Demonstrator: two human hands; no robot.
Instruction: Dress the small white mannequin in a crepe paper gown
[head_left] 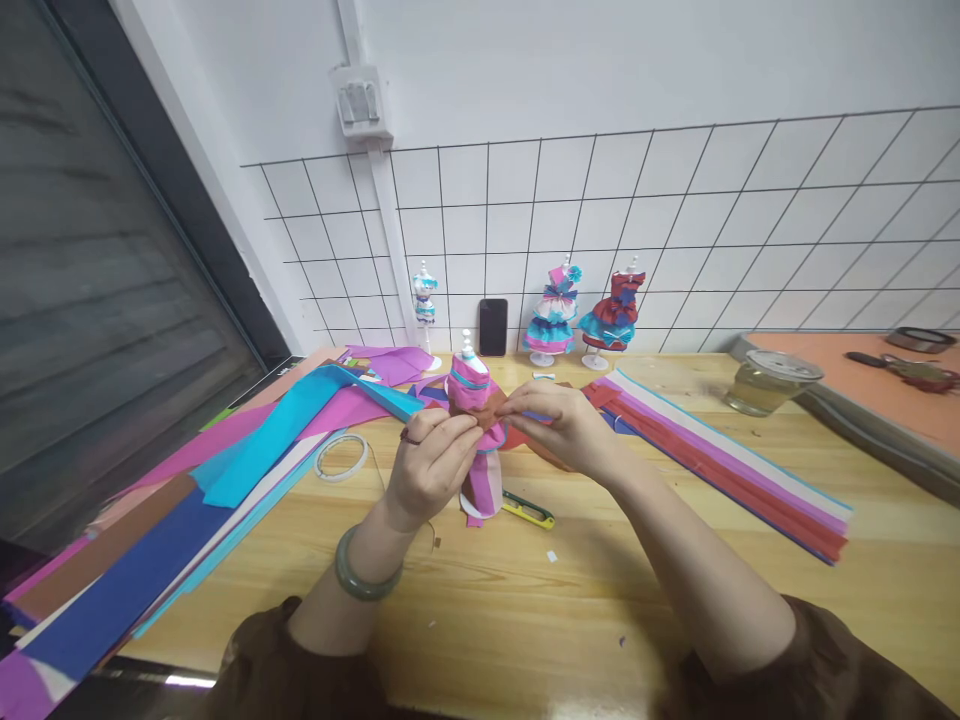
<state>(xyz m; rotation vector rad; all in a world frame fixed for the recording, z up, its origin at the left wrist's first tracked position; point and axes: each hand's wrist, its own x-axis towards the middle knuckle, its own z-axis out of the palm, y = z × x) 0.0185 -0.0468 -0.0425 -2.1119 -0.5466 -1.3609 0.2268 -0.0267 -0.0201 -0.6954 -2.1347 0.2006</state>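
Observation:
A small dress-form mannequin [468, 385] stands upright in front of me, wrapped in pink paper with a blue band across the bodice. A piece of brown crepe paper [490, 411] lies across its waist. My left hand [435, 465] pinches the left part of this paper, fingers closed against the form. From the other side, my right hand [559, 425] pinches the paper's right end between thumb and fingertips. Pink and pale paper hangs below around the stand. Just right of the base lies a yellow and dark utility knife [529, 510].
Long coloured paper strips [150, 530] cover the table's left side, and another bundle [720, 465] lies at right. A white tape roll [341, 457] is nearby. Behind stand three more dress forms [551, 325] and a phone [493, 328]. A lidded glass jar [772, 382] stands right.

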